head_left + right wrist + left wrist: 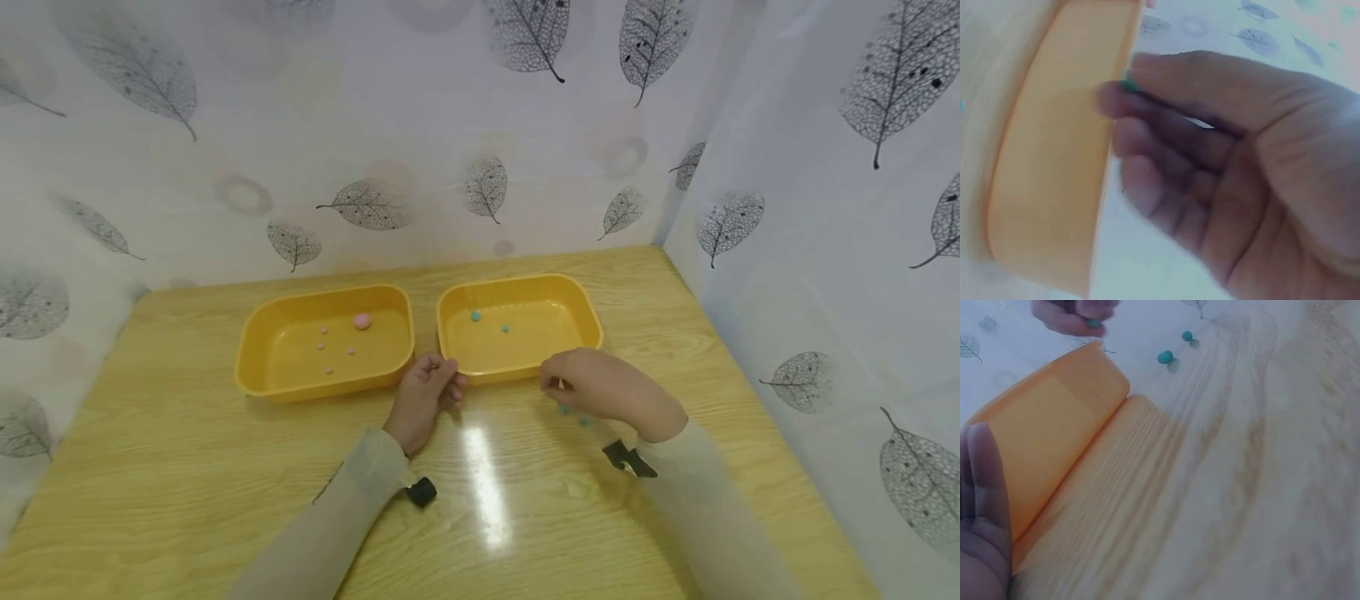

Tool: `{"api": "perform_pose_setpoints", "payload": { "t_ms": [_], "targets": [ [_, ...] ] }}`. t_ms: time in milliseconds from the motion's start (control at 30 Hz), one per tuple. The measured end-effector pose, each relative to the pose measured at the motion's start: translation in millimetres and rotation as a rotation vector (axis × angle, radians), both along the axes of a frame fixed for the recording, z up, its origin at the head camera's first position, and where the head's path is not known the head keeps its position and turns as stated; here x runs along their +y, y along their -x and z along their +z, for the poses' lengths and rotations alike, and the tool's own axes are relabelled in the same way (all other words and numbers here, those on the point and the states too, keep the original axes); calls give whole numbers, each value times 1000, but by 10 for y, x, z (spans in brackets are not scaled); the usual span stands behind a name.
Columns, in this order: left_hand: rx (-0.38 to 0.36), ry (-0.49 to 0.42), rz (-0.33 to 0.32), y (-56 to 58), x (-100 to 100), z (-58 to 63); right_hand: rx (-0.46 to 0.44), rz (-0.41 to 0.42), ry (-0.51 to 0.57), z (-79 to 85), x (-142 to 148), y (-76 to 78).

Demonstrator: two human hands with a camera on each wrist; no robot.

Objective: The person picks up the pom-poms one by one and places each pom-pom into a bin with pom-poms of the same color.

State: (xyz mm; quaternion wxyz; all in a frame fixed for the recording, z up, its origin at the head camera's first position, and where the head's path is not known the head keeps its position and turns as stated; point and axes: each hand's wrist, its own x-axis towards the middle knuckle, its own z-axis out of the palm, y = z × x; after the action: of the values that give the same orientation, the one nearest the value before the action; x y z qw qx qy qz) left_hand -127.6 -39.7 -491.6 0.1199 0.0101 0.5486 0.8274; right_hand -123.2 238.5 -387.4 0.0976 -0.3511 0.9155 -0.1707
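Head: L tray (285, 354) has 1 big pink ball (363, 322) + 4 small pink balls (351, 351); R tray (547, 317), 2 green balls (476, 317). R hand (603, 387) at R tray's near right corner, fingertips hard to see; L hand (424, 400), fingers loosely bent, at its near left corner.
L wrist: 2 loose balls (1165, 357) on bench (1241, 519), faint in head view; L hand partly cut off.
R wrist: R hand pinches green bead (1129, 84), thumb to forefinger, mostly covered.

White leaf-printed hangings (420, 125) line three sides of a wood-grain table (165, 450) — bright glare (486, 492) on top.
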Motion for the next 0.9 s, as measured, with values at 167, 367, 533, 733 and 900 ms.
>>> {"api": "perform_pose_setpoints", "payload": {
  "t_ms": [167, 367, 533, 733, 900],
  "targets": [
    [-8, -1, 7, 4, -5, -5, 193, -59, 97, 76, 33, 15],
    [-21, -1, 10, 12, -4, -14, 398, -93, 197, 78, 80, 52],
    [-24, -9, 25, 8, 1, -14, 452, -137, 221, 78, 82, 49],
    [-18, -16, 24, 4, -1, -23, 399, -198, 185, 69, 71, 57],
    [-16, -29, 18, 1, -7, -24, 433, -174, 186, 48, 79, 80]
  ]
}}
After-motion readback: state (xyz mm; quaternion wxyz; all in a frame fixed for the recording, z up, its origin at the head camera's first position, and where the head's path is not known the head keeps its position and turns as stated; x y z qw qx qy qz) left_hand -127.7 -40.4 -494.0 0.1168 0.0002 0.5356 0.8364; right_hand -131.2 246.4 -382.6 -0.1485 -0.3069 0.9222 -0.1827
